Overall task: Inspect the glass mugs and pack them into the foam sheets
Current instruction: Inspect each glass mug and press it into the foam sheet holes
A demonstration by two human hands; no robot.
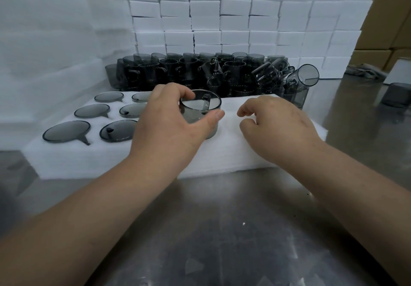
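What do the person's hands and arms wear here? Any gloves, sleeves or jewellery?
Nothing worn shows. The left hand and the right hand are bare, without gloves, and no ring is visible. The left forearm and the right forearm are bare to the picture's edge: no sleeve, watch or bracelet.

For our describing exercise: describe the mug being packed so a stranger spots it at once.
Find the white foam sheet on the steel table. Near its middle the left hand grips a smoky glass mug. Unlike the mugs sunk rim-deep beside it, it stands above the foam.
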